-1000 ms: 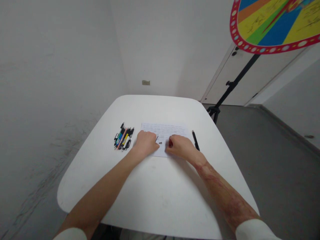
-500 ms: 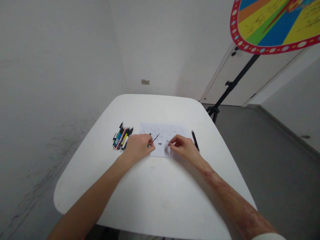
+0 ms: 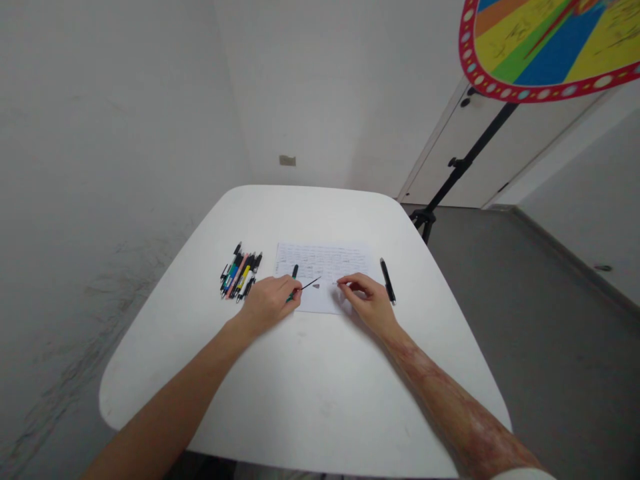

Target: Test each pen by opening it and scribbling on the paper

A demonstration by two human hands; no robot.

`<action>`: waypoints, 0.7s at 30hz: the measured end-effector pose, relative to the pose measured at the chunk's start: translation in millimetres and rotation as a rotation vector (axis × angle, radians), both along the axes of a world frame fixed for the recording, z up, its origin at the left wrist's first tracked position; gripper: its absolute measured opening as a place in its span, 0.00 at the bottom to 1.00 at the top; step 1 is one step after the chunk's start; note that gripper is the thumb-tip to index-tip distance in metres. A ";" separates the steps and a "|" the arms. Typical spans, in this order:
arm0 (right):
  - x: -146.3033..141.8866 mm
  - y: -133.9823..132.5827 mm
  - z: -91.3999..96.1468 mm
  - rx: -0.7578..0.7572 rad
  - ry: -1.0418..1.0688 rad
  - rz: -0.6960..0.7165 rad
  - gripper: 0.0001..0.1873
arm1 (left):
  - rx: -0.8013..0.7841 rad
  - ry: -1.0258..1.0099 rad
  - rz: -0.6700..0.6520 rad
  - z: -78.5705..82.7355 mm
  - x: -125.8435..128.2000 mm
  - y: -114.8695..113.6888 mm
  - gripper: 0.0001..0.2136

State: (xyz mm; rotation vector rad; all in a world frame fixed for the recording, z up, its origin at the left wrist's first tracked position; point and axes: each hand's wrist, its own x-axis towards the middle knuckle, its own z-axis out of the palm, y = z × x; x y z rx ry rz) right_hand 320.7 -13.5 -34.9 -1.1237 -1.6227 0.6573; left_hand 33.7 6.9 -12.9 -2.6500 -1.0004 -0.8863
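Two bare hands are in my head-camera view, both above a white rectangular sheet of lined, handwritten paper (image 3: pixel 327 257). The left hand (image 3: pixel 271 295) is closed in a pinch on a thin, dark, straight rod (image 3: pixel 311 283), whose free end points toward the middle of the sheet. A slim green-and-black pen barrel (image 3: pixel 295 271) crosses behind the same fingers; I judge it gripped too, but cannot confirm. The right hand (image 3: pixel 369 297) pinches a small, pale, narrow piece (image 3: pixel 335 283) at its fingertips, too small for me to identify.

Handling: I rate the rod as light, smooth and fairly stiff, liable to roll or bend; hold it near one end, without squeezing hard. The pale piece is likely light and easily dropped; use fingertips only.

Surroundings: a small grey cone-shaped piece (image 3: pixel 316 286) lies on the sheet between the hands, just beside the rod's tip, where a sweep could knock it. A black pen (image 3: pixel 387 281) lies close to the right hand. A bundle of assorted coloured pens (image 3: pixel 241 275) lies left of the sheet on the white table (image 3: pixel 310 380).
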 end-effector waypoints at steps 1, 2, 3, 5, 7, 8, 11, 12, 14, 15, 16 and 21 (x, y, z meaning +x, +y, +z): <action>-0.2 -0.3 0.9 0.015 0.000 0.006 0.06 | -0.008 0.013 -0.006 0.0 0.6 0.0 0.04; -0.6 -0.6 1.6 0.027 -0.001 0.012 0.06 | -0.015 0.025 -0.015 0.0 1.3 0.0 0.05; -1.0 -1.0 2.2 0.035 -0.003 0.016 0.06 | -0.020 0.036 -0.025 0.0 2.0 -0.1 0.05; -1.9 -1.8 2.4 0.047 -0.011 0.016 0.06 | -0.025 0.055 -0.037 -0.2 3.1 -0.3 0.07; -2.6 -2.3 1.8 0.055 -0.018 0.017 0.06 | -0.023 0.066 -0.037 -0.4 3.4 -0.3 0.09; -2.8 -2.4 1.4 0.059 -0.021 0.018 0.06 | -0.023 0.070 -0.037 -0.4 3.4 -0.4 0.09; -3.2 -2.6 0.3 0.069 -0.021 0.021 0.05 | -0.019 0.072 -0.046 -0.4 3.4 -0.9 0.09; -3.3 -2.7 0.3 0.069 -0.020 0.020 0.05 | -0.016 0.073 -0.051 -0.2 3.6 -1.2 0.09; -3.6 -2.9 1.0 0.063 -0.023 0.020 0.05 | -0.011 0.077 -0.058 0.4 4.2 -2.1 0.10; -3.7 -3.1 1.6 0.056 -0.028 0.021 0.06 | -0.010 0.083 -0.061 0.6 4.5 -2.6 0.10; -3.7 -3.4 2.5 0.047 -0.033 0.022 0.06 | -0.010 0.089 -0.064 0.9 4.8 -3.0 0.10; -3.2 -4.5 6.8 0.006 -0.043 0.035 0.08 | -0.014 0.106 -0.078 0.5 5.3 -3.3 0.10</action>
